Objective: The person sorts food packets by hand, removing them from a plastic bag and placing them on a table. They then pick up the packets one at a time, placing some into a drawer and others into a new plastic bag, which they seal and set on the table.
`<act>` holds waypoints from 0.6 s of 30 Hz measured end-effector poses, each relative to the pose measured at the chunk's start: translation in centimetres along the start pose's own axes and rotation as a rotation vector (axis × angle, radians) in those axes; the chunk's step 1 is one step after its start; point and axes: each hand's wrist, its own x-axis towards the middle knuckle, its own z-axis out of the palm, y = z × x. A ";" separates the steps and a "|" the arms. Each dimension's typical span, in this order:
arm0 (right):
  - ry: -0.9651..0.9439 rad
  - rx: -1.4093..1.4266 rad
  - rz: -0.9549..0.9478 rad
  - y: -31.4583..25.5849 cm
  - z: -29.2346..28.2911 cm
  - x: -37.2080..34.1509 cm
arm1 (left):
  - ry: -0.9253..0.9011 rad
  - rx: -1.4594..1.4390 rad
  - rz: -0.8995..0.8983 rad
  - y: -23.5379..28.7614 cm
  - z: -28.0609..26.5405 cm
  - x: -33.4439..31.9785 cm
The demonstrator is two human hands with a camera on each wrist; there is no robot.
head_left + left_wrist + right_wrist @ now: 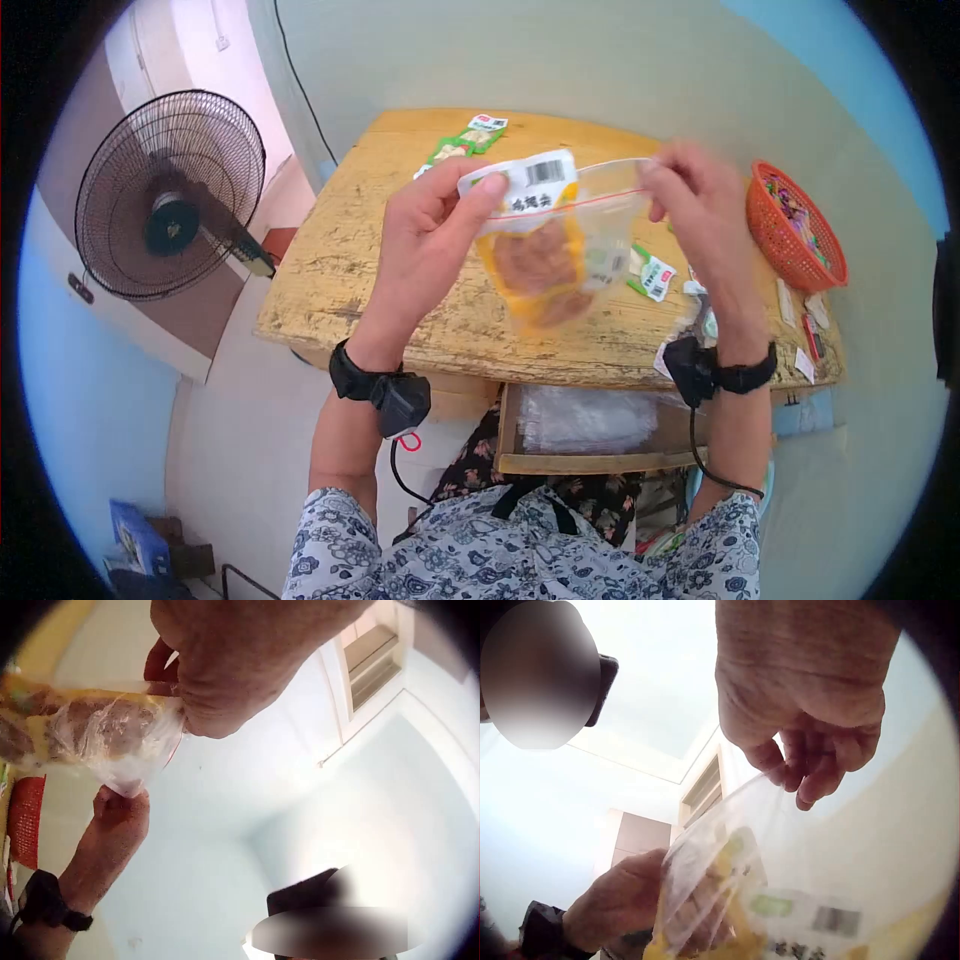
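Observation:
A clear zip-lock bag (612,235) with a red seal line is held up over the wooden table. Inside it are yellow-and-white snack packets (535,260) with brown contents, one showing a barcode at its top. My left hand (425,245) pinches the bag's left top edge together with that packet's top, thumb in front. At the opposite corner of the opening, my right hand (705,210) pinches the bag's edge between thumb and fingers. In the right wrist view the clear plastic (761,802) stretches up to the right fingertips. The left fingertips are partly hidden behind the packet.
Green-and-white packets (470,140) lie at the table's back left, another packet (652,275) right of the bag. A red basket (800,240) of colourful small packets stands at the right. Below the table edge, an open drawer (510,463) contains clear bags. A fan (170,195) stands left.

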 end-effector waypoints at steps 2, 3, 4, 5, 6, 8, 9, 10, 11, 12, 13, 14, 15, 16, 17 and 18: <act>-0.024 -0.005 0.034 0.7 0.3 0.1 | -0.003 0.044 -0.038 -1.0 0.3 -0.3; -0.018 0.034 0.065 0.6 0.2 0.0 | -0.005 0.067 -0.056 -1.4 0.5 -0.5; -0.014 0.072 0.098 0.5 0.1 -0.2 | -0.019 0.029 -0.110 -1.5 0.7 -1.0; -0.010 0.109 0.134 0.4 0.0 -0.4 | -0.048 0.063 -0.050 -1.9 0.9 -1.3; 0.009 0.136 0.139 0.5 0.0 -0.5 | -0.077 0.097 0.006 -2.5 0.9 -1.8; 0.050 0.197 0.148 1.0 0.2 -0.6 | -0.115 0.116 0.063 -3.1 1.3 -2.4; 0.039 0.207 0.154 1.0 0.2 -0.6 | -0.125 0.100 0.065 -3.2 1.6 -2.6; 0.027 0.216 0.159 0.9 0.1 -0.7 | -0.133 0.084 0.066 -3.4 2.0 -2.7; 0.013 0.226 0.164 1.0 0.0 -0.8 | -0.146 0.104 0.027 -3.9 2.3 -3.0; -0.006 0.249 0.190 1.0 -0.1 -0.8 | -0.157 0.123 -0.012 -4.6 2.7 -3.3; -0.026 0.274 0.216 1.1 -0.2 -0.9 | -0.168 0.143 -0.051 -5.0 3.2 -3.6; -0.046 0.298 0.242 1.2 -0.3 -1.1 | -0.156 0.127 -0.086 -5.2 3.9 -3.9; -0.065 0.355 0.234 1.1 -0.4 -1.3 | -0.144 0.112 -0.122 -5.2 4.7 -4.3; -0.082 0.412 0.226 0.7 -0.5 -1.5 | -0.134 0.096 -0.157 -5.4 5.2 -4.5; -0.097 0.468 0.217 0.3 -0.6 -1.7 | -0.200 0.109 -0.188 -5.9 5.1 -4.2; -0.080 0.491 0.151 0.1 -0.7 -1.9 | -0.267 0.121 -0.218 -6.6 4.9 -3.8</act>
